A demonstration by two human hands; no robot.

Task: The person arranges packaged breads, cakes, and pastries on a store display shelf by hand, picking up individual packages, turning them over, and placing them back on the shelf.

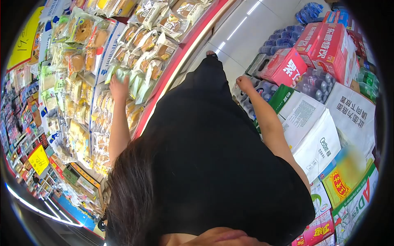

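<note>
My left hand (119, 87) is over the bread shelf, its fingers and thumb at the near end of a green-and-clear bread packet (119, 73). The packet's end lies between them; how firmly it is gripped is hard to see. Next to it, more green-wrapped packets (141, 88) stand in a row, with clear-wrapped breads (150, 63) above them. On the other side, my right hand (245, 83) hangs out from my body with its fingers curled closed and nothing visible in them. It is above shrink-wrapped dark bottles (262, 90).
A red shelf edge (143, 119) runs along my left side. On my right are stacked red drink cartons (328, 49), a white Cestbon box (316, 135) and more bottle packs (314, 86). Pale floor tiles (234, 35) show ahead. Yellow price signs (39, 160) hang at the left.
</note>
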